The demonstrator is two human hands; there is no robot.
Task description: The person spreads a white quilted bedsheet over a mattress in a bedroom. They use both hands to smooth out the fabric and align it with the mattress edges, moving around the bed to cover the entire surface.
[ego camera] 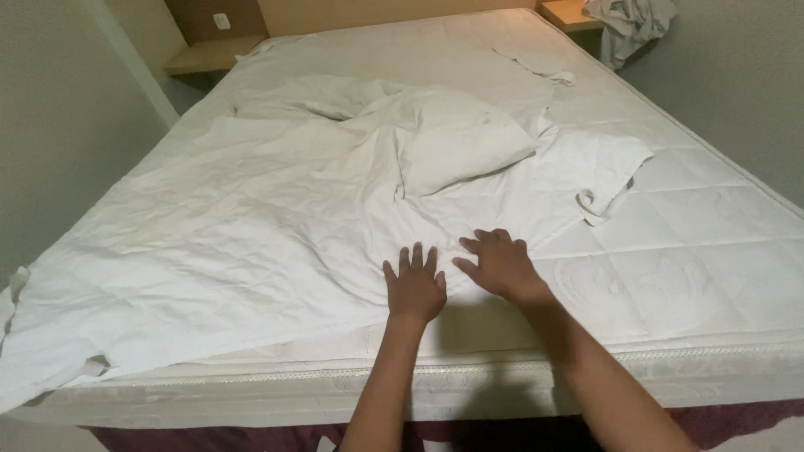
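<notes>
A rumpled white sheet [226, 226] lies spread over a bare quilted mattress [712, 243], bunched into a heap near the middle [435, 134]. My left hand [414, 287] rests flat on the sheet's near part, fingers spread and holding nothing. Right beside it, my right hand [500, 262] presses on the same sheet with its fingers curled down onto the fabric, close to the sheet's edge. An elastic corner strap [596, 207] of the sheet lies on the mattress to the right of my hands.
Wooden bedside shelves sit at the far left [213, 54] and far right [569, 12], the right one with a grey cloth [632, 25] draped over it. Walls close in on both sides. A dark red bed base [729, 414] shows below the mattress.
</notes>
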